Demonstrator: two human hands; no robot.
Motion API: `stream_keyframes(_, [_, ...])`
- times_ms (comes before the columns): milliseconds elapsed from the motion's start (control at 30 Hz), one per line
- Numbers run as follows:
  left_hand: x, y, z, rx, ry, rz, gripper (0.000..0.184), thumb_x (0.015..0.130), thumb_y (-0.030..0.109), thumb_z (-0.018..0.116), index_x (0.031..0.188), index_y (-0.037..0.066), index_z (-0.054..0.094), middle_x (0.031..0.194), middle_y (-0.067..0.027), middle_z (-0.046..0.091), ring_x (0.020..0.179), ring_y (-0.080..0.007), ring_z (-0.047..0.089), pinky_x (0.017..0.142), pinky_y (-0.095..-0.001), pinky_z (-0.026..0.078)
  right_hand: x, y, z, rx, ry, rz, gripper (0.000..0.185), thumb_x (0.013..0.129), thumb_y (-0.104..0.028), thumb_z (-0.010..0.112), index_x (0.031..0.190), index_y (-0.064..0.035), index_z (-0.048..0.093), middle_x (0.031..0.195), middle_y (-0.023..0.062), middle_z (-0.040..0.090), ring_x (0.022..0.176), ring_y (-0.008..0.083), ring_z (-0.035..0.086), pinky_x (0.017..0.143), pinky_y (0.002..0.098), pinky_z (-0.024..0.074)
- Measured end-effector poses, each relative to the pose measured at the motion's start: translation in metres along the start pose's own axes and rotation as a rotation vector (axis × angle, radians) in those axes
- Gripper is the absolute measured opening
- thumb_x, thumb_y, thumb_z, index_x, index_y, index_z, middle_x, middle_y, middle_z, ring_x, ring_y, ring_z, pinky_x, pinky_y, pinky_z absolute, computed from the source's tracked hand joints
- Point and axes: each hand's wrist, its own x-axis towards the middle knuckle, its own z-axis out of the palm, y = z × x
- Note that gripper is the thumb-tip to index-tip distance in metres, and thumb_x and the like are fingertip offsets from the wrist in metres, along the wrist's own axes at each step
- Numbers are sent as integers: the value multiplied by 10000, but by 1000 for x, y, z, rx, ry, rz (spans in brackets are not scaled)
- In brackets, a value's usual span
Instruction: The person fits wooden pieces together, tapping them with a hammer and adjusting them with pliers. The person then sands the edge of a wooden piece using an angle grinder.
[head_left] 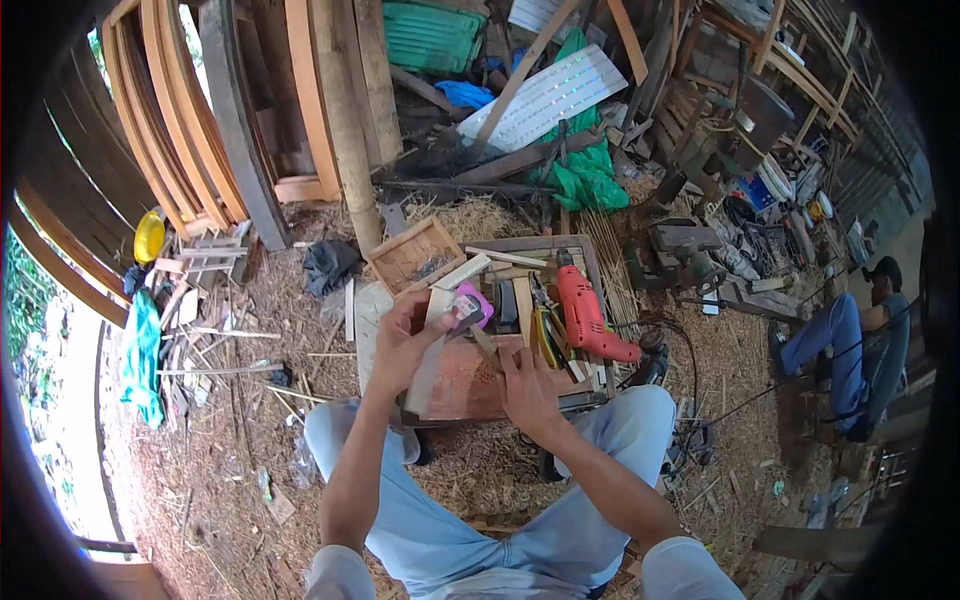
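Above the bench (pixel 465 385), the left hand (pixel 402 342) grasps a pink tape measure (pixel 472 308) at its thumb tip — right hand (pixel 530 395), I cannot tell.

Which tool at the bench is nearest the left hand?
The purple tape measure, right at the left hand; the yellow-handled pliers and red power drill lie farther right.

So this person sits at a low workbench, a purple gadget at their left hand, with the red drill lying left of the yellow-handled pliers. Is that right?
Not quite: the head view shows the red drill lying right of the yellow-handled pliers. The rest holds, with the purple gadget at the left hand.
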Motion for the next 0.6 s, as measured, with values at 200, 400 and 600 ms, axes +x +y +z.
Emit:
stream_keyframes(200, [-5,-28,-17,897,-59,340,319,779,44,725,1083,-2,639,966,-123,647,865,-284,639,791,-340,500,2,10,-2,95,-23,184,357,888,-110,546,1210,20,465,910,256,578,850,433,590,771,513,473])
stream_keyframes(400, [-27,-67,-6,1106,-79,369,274,692,-5,675,962,37,658,935,-115,555,918,-327,557,821,-420,473,-9,-9,-37,479,-57,200,284,950,-172,526,1136,35,471,805,298,611,768,474,602,652,528,449])
stream_keyframes(600, [-30,-73,-13,975,-151,384,339,677,-36,655,1010,28,653,920,-121,549,929,-326,540,842,-403,459,-28,-6,-20,258,-48,71,221,935,-133,527,1100,-6,452,756,297,600,726,493,588,595,540,446])
